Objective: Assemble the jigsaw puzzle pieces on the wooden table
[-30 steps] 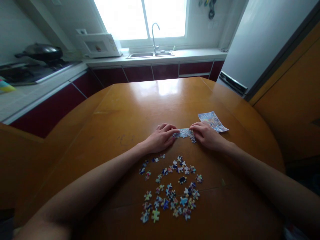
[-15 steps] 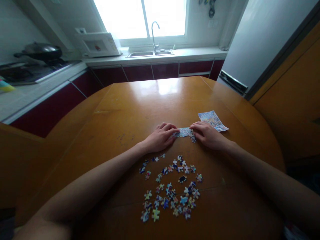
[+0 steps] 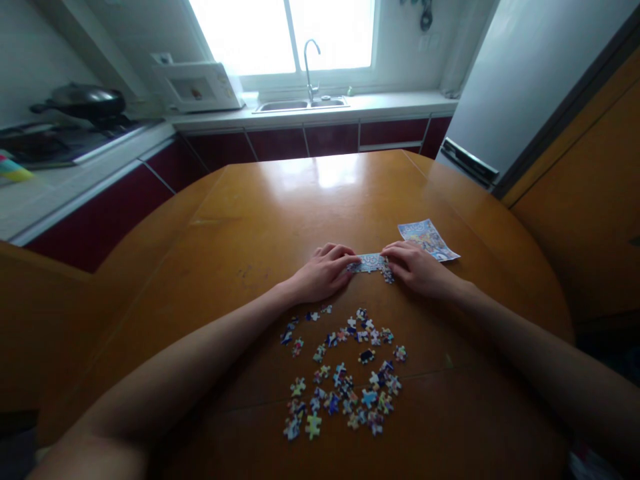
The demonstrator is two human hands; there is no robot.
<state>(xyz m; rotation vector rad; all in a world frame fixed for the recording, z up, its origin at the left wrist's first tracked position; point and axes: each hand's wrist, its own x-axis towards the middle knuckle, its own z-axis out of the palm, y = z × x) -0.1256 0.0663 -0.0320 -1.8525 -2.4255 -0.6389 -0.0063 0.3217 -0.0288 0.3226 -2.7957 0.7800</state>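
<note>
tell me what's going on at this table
A person has both hands on a joined strip of puzzle pieces on a wooden table: the left hand at its left end, the right hand at its right end. Many loose pieces lie scattered nearer the person, unjoined as far as I can tell. A printed picture sheet lies just beyond the right hand.

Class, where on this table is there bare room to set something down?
The table is bare between the puzzle strip and the far edge, and left of the left hand. It is crowded on the near side, where loose pieces spread, and by the right hand, with the picture sheet just beyond.
</note>
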